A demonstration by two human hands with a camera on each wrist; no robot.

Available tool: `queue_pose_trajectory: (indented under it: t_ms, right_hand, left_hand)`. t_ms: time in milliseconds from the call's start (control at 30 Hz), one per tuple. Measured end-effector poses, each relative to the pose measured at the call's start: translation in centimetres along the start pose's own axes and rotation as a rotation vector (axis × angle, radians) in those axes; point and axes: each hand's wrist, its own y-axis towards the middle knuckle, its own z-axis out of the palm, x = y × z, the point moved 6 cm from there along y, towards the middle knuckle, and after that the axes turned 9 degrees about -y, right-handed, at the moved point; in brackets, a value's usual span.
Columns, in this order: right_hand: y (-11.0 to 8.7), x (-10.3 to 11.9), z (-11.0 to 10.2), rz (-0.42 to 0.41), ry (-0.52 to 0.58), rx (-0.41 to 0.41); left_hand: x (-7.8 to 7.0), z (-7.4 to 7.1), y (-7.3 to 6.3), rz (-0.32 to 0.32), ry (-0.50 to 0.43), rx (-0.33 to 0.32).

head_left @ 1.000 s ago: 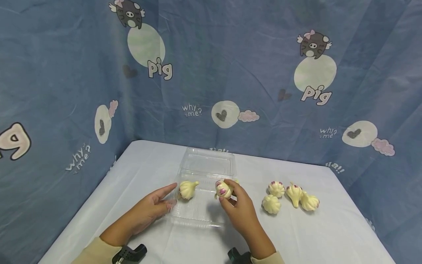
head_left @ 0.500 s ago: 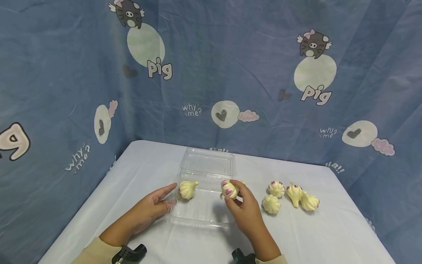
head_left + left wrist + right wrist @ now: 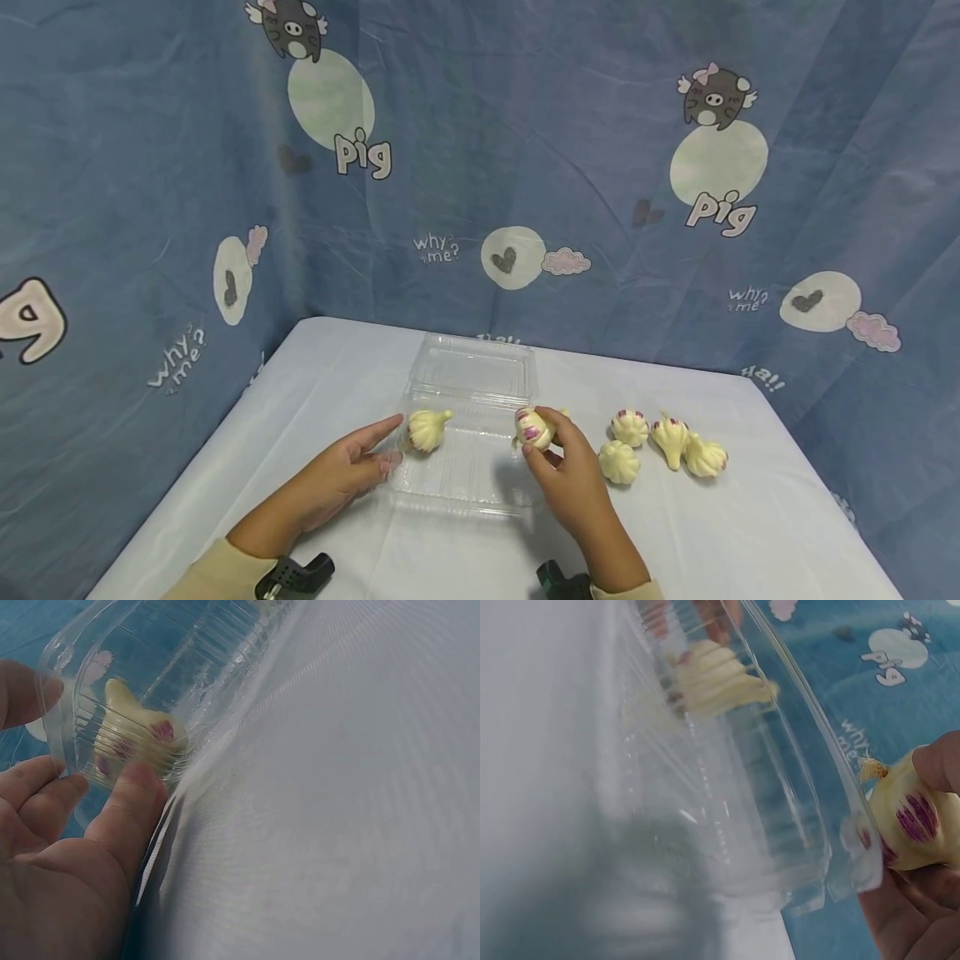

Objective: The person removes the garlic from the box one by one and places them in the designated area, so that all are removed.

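A garlic bulb with purple streaks is pinched between the thumb and fingers of my right hand. It is held over the right side of a clear plastic clamshell box; in the right wrist view the bulb appears beside the box's rim. Another garlic bulb lies inside the box at its left end. My left hand touches the left wall, index finger and thumb spread and fairly straight. From the left wrist, the thumb rests against the ribbed plastic, with other fingertips at the rim.
Several loose garlic bulbs form a group on the white tablecloth to the right of the box. The box's lid lies folded back behind its base. A blue printed curtain stands along the back and left.
My right hand has moved right with its garlic bulb, from over the middle of the box to its right edge. My left hand and the bulb in the box have stayed in place.
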Motion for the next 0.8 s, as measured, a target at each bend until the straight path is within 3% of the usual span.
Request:
queue_pose_trajectory:
  t_ms: [800]
  right_hand:
    - [-0.1,-2.0,-2.4,0.067,-0.018,-0.018]
  left_hand:
    - [-0.1,0.1,-0.1,-0.007,-0.014,-0.015]
